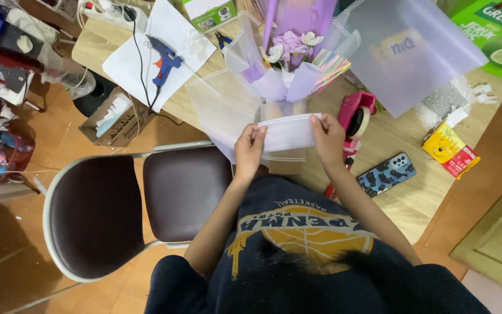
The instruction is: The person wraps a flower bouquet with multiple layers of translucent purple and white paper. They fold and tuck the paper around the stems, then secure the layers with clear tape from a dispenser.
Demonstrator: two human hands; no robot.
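The left hand (249, 145) and right hand (327, 135) each pinch one end of a translucent wrapping sheet (289, 132); the grip should stay even, keeping the sheet flat before the bouquet (289, 55).

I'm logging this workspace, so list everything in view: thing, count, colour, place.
paper strip: 1, white, held between both hands
bouquet: 1, purple and white, table centre
glue gun: 1, blue, on white sheet at table's left
tape dispenser: 1, pink, right of bouquet
phone: 1, blue patterned case, table right
small carton: 1, yellow and red, table right
chair: 1, dark brown, floor left
left hand: 1, pinching strip's left end
right hand: 1, pinching strip's right end
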